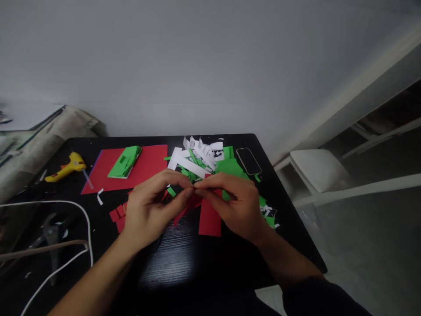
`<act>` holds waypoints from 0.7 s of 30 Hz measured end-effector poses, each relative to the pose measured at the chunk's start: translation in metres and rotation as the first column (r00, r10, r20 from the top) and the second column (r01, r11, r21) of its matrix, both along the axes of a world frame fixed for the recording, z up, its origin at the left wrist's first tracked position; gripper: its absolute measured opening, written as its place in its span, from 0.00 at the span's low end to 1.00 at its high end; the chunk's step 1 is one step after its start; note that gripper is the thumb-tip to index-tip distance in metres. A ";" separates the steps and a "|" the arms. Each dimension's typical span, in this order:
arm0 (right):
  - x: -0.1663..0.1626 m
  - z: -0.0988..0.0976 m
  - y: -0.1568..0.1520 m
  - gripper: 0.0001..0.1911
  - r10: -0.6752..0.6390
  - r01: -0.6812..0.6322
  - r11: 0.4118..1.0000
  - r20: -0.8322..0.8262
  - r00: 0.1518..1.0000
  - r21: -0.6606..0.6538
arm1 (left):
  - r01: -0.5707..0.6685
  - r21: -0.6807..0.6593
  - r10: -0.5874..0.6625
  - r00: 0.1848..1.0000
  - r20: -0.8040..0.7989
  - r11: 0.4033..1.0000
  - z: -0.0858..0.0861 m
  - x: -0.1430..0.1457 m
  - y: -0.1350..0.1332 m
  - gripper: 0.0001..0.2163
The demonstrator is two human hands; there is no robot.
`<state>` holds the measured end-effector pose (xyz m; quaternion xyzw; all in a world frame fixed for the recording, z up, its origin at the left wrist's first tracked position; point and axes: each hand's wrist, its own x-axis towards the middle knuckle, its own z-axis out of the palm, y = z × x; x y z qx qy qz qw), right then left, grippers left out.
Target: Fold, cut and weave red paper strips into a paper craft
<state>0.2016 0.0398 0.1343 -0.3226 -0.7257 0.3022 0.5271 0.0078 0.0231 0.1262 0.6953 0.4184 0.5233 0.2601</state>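
My left hand (149,208) and my right hand (235,206) meet fingertip to fingertip over the black table (177,263). Both pinch a small piece of red paper (192,202) between thumbs and forefingers. A larger red paper piece (209,221) lies flat just under my right hand. Small red scraps (117,215) lie left of my left hand. Behind the hands sits a heap of white strips (197,156) and green scraps (232,166).
A big red sheet (149,164) with a folded green stack (126,161) lies at the back left. A yellow glue gun (66,166), a phone (249,160), a white cable (75,210) and scissors (51,237) are also here. A white chair (315,169) stands right.
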 end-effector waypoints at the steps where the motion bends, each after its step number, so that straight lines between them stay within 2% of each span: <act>1: -0.001 0.000 0.000 0.05 -0.001 0.000 1.000 -0.021 1.000 -0.030 | 0.001 -0.009 -0.001 1.000 0.012 1.000 0.001 0.000 0.000 0.03; 6: -0.002 0.004 -0.002 0.07 0.036 -0.106 0.954 -0.243 0.969 -0.282 | -0.065 -0.057 0.072 0.989 0.128 0.996 0.004 0.000 -0.001 0.02; 8: -0.002 0.005 -0.002 0.06 0.042 -0.138 0.933 -0.281 0.959 -0.331 | -0.089 -0.082 0.102 0.980 0.170 0.993 0.003 0.000 0.000 0.01; 21: -0.005 0.001 -0.004 0.04 -0.010 -0.119 0.925 -0.337 0.942 -0.360 | -0.094 -0.188 0.156 0.923 0.351 0.978 -0.007 0.001 0.002 0.04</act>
